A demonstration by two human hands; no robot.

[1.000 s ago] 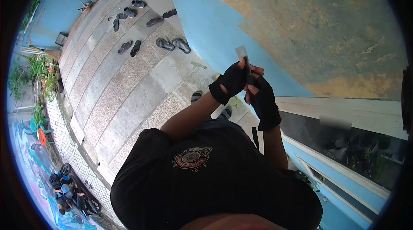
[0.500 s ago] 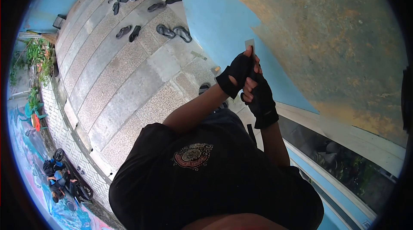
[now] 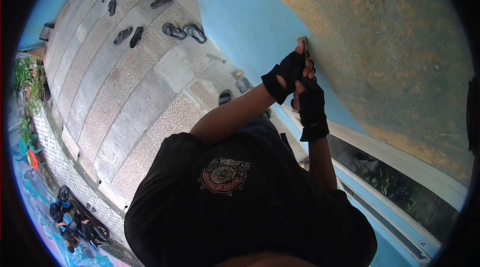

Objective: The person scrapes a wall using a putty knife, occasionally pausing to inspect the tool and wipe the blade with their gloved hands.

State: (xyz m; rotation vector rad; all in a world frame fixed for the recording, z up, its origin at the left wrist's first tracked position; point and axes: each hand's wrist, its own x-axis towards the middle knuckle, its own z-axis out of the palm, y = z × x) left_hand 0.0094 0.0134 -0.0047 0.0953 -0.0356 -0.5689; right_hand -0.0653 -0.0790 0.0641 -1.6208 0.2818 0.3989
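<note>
Black fingerless gloves cover both of my hands. My left hand (image 3: 291, 70) is wrapped round the upper part of a scraper, close behind its thin metal blade (image 3: 303, 40). Just below it, my right hand (image 3: 311, 104) is closed round the lower part, its fingers near my left palm. Most of the handle is hidden by the gloves. The blade appears to meet the wall (image 3: 380, 57), where light blue paint (image 3: 245, 14) borders a rough brown-grey area.
Several sandals and shoes (image 3: 174, 30) lie on the tiled floor (image 3: 135, 82). A ledge (image 3: 400, 162) runs below the wall at the right. Plants (image 3: 35, 74) stand at the far left. At the lower left, a person (image 3: 69, 237) is beside a motorcycle (image 3: 101, 232).
Both hands have moved with the scraper up and to the right, to the edge of the rough area. The blade now shows narrower. The floor and sandals have shifted left in view.
</note>
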